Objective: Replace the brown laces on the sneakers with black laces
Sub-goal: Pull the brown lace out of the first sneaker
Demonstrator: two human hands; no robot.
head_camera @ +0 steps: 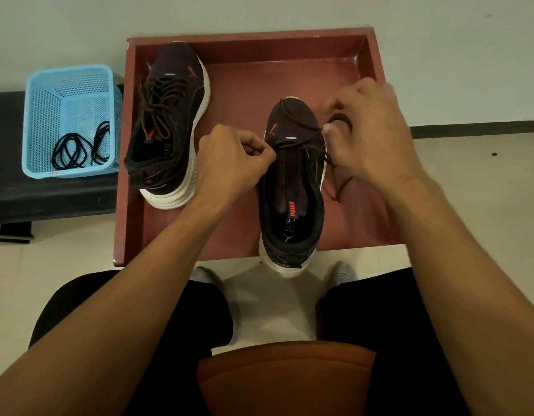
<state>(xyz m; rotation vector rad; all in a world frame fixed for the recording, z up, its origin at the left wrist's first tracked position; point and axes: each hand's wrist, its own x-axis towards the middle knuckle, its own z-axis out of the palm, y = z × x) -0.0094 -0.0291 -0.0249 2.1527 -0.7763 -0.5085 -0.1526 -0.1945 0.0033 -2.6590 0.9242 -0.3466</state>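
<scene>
A red tray point(244, 85) is sitting on the floor, holding both sneakers. The near sneaker point(289, 205) is lying in the tray's right half, heel hanging over the tray's near edge. The left hand point(235, 157) is pinching its brown lace point(337, 187) at the shoe's left eyelets, fingers curled tight. The right hand point(370, 136) is gripping the same lace beside the toe, fingers curled round a loop of it, a loose end trailing onto the tray floor. The far sneaker point(175, 61) is leaning in the tray's far left corner, its own brown lacing point(160, 100) fully threaded. Left of the tray, a blue basket point(44, 100) is resting on a black desk point(50, 199), with the black laces point(71, 151) coiled inside.
</scene>
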